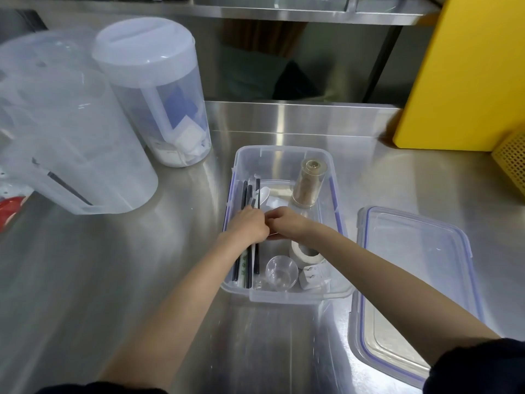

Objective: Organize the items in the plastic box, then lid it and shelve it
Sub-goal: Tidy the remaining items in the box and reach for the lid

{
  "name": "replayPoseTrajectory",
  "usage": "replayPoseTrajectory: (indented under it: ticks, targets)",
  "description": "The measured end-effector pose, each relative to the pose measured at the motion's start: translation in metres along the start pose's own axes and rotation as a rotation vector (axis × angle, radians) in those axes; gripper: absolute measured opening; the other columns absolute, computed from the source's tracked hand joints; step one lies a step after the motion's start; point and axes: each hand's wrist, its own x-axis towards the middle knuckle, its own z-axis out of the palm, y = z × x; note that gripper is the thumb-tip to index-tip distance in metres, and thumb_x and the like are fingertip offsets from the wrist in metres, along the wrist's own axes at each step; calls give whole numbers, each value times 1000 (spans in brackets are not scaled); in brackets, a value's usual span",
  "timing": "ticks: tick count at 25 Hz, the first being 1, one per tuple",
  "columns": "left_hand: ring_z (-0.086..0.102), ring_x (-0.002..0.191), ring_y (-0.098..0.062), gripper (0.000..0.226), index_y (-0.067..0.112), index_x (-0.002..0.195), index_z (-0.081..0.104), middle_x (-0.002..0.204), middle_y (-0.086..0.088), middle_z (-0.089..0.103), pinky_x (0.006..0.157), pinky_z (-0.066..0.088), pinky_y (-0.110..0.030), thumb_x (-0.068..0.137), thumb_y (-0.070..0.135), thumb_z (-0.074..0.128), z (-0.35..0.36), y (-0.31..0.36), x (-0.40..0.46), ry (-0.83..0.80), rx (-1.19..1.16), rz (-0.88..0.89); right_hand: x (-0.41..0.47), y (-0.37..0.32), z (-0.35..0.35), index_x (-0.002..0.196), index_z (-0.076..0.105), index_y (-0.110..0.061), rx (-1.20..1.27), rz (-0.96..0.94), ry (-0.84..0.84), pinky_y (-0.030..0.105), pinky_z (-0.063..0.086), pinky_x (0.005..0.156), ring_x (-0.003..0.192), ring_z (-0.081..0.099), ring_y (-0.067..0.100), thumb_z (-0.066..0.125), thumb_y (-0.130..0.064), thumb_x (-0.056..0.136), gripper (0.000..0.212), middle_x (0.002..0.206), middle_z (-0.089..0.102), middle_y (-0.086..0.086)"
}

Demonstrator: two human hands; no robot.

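Note:
A clear plastic box [284, 155] with purple clips stands open on the steel counter. Inside lie several wrapped black chopsticks [246, 191] along the left wall, a white spoon [263, 194], a toothpick jar [308, 183], a clear cup [281, 273], a tape roll [305, 255] and a small white packet [314, 277]. Both hands are inside the box, fingers bunched and touching. My left hand [250, 226] rests on the chopsticks. My right hand [285, 223] pinches something small and white that I cannot make out. The box's lid [412, 294] lies flat to the right.
Two large translucent lidded pitchers [153, 92] [62, 132] stand at the left. A yellow board [466, 72] leans at the back right, with a yellow perforated basket [511, 163] beside it. A steel shelf [298, 12] runs above the counter's back.

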Motion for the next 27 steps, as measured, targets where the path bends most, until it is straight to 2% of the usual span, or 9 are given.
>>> replayPoseTrajectory:
  ticks: [2, 5, 6, 8, 11, 15, 20, 24, 27]
  targets:
    - [44, 124, -38, 38, -6, 124, 47, 139, -24, 38, 99, 39, -37, 91, 10, 38, 1, 0, 2, 0, 17, 3, -6, -3, -11, 119, 56, 7, -57, -11, 36, 29, 51, 85, 85, 59, 20, 33, 2, 93, 35, 105, 61, 22]
    - [39, 128, -40, 39, -5, 126, 46, 145, -23, 28, 103, 36, -39, 93, 13, 35, -2, 0, 5, 3, 23, 2, -14, -10, -37, 117, 56, 5, -85, -82, 149, 20, 49, 71, 91, 57, 21, 33, 1, 94, 33, 114, 63, 24]
    - [38, 128, -41, 38, -4, 124, 47, 144, -23, 28, 103, 36, -39, 93, 14, 36, -4, 0, 7, 9, 13, 17, -17, -13, -45, 116, 57, 4, -100, -119, 204, 21, 50, 72, 93, 58, 23, 35, 0, 94, 31, 110, 64, 23]
    - [41, 125, -41, 37, -3, 122, 47, 140, -24, 35, 100, 37, -41, 92, 17, 39, -11, 4, 13, 41, -20, 73, -19, -21, -64, 115, 60, -1, -252, -214, 372, 29, 50, 83, 99, 61, 26, 41, -5, 93, 29, 107, 65, 18]
    - [39, 128, -37, 44, 0, 130, 40, 140, -22, 39, 101, 36, -42, 91, 20, 47, -21, 17, 23, 131, -135, 169, -15, -28, -89, 118, 59, -8, -537, -313, 598, 31, 44, 92, 107, 57, 28, 48, -11, 90, 30, 119, 58, 16]
    - [34, 136, -29, 65, 5, 143, 23, 150, -13, 32, 107, 32, -38, 90, 26, 53, -29, 38, 43, 189, -260, 241, 0, -24, -107, 132, 45, -13, -670, -224, 542, 37, 40, 100, 125, 41, 31, 56, -22, 88, 46, 135, 39, 16]
    - [44, 129, -25, 59, 12, 136, 37, 142, -8, 46, 102, 37, -33, 84, 24, 62, -24, 55, 75, 182, -474, 292, 19, -15, -110, 134, 43, -11, -710, -202, 491, 41, 37, 106, 124, 43, 37, 62, -23, 84, 55, 133, 42, 19]
    - [50, 123, -25, 54, 11, 131, 42, 134, -9, 54, 95, 40, -28, 83, 19, 65, -19, 56, 78, 225, -613, 289, 20, -13, -107, 132, 46, -11, -701, -253, 538, 36, 35, 104, 117, 51, 35, 58, -26, 87, 49, 131, 47, 18]
    - [52, 120, -24, 53, 10, 131, 41, 132, -10, 54, 94, 41, -28, 84, 21, 63, -22, 48, 74, 250, -635, 264, 22, -15, -104, 126, 50, -10, -587, -303, 515, 31, 38, 99, 116, 51, 31, 59, -27, 86, 44, 128, 51, 16]
